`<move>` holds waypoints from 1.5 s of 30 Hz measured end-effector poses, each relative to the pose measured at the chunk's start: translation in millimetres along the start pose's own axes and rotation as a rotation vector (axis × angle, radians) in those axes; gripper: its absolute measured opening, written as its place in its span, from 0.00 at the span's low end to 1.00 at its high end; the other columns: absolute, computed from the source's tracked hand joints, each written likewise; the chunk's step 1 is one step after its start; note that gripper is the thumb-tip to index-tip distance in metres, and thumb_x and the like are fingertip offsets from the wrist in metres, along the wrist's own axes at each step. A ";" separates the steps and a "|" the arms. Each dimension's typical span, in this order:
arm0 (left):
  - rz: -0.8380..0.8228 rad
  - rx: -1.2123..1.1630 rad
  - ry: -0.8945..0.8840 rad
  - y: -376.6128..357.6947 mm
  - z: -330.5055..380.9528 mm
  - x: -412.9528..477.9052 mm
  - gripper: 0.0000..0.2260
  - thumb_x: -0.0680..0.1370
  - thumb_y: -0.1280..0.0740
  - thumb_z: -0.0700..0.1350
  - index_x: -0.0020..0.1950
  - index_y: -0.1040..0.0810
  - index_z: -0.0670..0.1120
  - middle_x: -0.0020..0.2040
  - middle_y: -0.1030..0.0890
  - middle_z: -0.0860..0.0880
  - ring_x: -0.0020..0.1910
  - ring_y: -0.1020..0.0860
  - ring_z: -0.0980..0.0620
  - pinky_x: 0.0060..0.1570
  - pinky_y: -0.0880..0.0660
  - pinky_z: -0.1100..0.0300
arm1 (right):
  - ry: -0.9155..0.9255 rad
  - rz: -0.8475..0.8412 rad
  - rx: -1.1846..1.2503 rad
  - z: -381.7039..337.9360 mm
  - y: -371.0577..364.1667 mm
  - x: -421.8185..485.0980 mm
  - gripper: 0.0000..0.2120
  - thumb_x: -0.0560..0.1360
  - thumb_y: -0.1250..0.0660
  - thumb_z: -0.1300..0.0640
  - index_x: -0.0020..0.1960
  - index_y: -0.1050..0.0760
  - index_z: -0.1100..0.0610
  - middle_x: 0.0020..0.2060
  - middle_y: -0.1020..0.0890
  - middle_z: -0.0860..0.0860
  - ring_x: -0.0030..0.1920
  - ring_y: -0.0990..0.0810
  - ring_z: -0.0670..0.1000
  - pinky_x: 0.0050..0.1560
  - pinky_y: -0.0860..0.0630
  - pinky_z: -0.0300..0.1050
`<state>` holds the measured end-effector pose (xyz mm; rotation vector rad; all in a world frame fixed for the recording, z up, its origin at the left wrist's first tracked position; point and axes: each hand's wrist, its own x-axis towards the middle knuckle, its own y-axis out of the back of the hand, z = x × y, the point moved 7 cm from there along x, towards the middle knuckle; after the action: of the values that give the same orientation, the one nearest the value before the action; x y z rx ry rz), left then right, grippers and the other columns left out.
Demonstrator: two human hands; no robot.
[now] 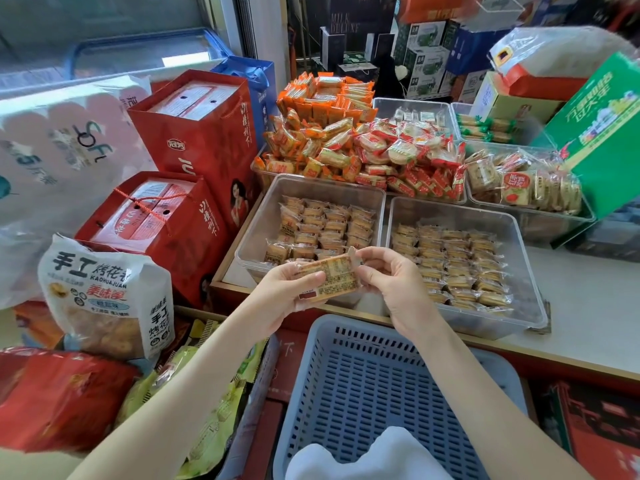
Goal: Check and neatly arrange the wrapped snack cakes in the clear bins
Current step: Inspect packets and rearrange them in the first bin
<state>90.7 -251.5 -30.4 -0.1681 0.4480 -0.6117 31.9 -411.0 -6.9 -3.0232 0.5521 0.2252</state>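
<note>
Both hands hold one wrapped snack cake [334,277] above the front rim of the left clear bin [256,233]. My left hand [291,289] grips its left end, label side up. My right hand [394,275] pinches the crimped right end of the wrapper. The left bin holds rows of similar yellow-wrapped cakes [325,226] at its back and right. The right clear bin [530,282] next to it is filled with neat rows of the same cakes [457,261].
A blue slotted basket [367,386] with a white cloth [363,459] sits just below my arms. Behind the bins lie heaps of orange and red wrapped snacks [363,147] and another clear bin [519,188]. Red gift boxes [166,223] and snack bags [104,296] crowd the left.
</note>
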 end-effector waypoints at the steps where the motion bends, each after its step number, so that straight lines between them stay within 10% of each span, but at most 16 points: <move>1: 0.003 0.005 -0.005 0.9 0.0 0.8 0.24 0.71 0.29 0.44 0.64 0.26 0.36 0.59 0.18 0.40 0.57 0.18 0.46 0.55 0.20 0.53 | 0.026 0.011 -0.025 -0.2 1.0 0.5 0.09 0.75 0.33 0.67 0.52 0.21 0.56 0.45 0.19 0.58 0.44 0.21 0.50 0.41 0.22 0.40; 18: -0.049 -0.224 -0.004 7.9 2.9 4.2 0.20 0.80 0.40 0.47 0.70 0.29 0.43 0.64 0.21 0.40 0.63 0.23 0.40 0.61 0.24 0.48 | 0.099 0.069 0.015 5.9 3.5 10.8 0.13 0.78 0.36 0.67 0.55 0.22 0.51 0.40 0.22 0.54 0.44 0.22 0.53 0.48 0.20 0.45; 22: 0.001 -0.173 -0.008 14.6 5.1 9.9 0.16 0.83 0.43 0.46 0.70 0.28 0.45 0.62 0.19 0.42 0.62 0.21 0.41 0.60 0.23 0.50 | 0.352 0.244 -0.506 -7.5 -2.9 11.7 0.16 0.77 0.34 0.66 0.63 0.26 0.55 0.49 0.22 0.51 0.49 0.25 0.45 0.53 0.29 0.28; 29: 0.039 -0.062 -0.080 26.9 16.1 25.8 0.19 0.79 0.40 0.54 0.63 0.22 0.44 0.53 0.17 0.41 0.48 0.18 0.47 0.48 0.21 0.54 | 0.517 -0.134 -0.913 0.1 -84.9 18.7 0.34 0.74 0.42 0.38 0.75 0.37 0.54 0.70 0.31 0.54 0.72 0.38 0.53 0.71 0.45 0.47; 36: 0.116 0.004 -0.018 80.1 24.2 58.8 0.21 0.72 0.39 0.61 0.61 0.23 0.54 0.58 0.17 0.48 0.58 0.19 0.53 0.60 0.24 0.57 | 0.241 -0.158 -0.560 10.5 -94.1 112.3 0.21 0.78 0.35 0.61 0.69 0.31 0.51 0.58 0.23 0.47 0.53 0.25 0.40 0.53 0.31 0.27; 40: 0.268 0.662 -0.185 131.6 43.3 89.2 0.20 0.81 0.35 0.49 0.72 0.30 0.52 0.67 0.26 0.57 0.64 0.28 0.63 0.67 0.34 0.66 | 0.099 -0.132 -0.450 24.0 -101.6 183.0 0.18 0.78 0.36 0.59 0.66 0.30 0.49 0.59 0.26 0.42 0.64 0.30 0.42 0.60 0.35 0.31; 45: 0.364 1.349 -0.367 172.5 37.6 148.8 0.29 0.80 0.40 0.53 0.77 0.39 0.42 0.77 0.38 0.42 0.77 0.43 0.45 0.76 0.48 0.52 | 0.149 -0.238 -0.532 43.3 -133.4 242.9 0.19 0.78 0.34 0.61 0.67 0.31 0.53 0.59 0.24 0.45 0.59 0.27 0.43 0.58 0.32 0.26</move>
<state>305.0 -198.6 -98.4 1.0518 -0.3437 -0.4043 298.4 -367.0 -82.6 -3.6055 0.1459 0.1537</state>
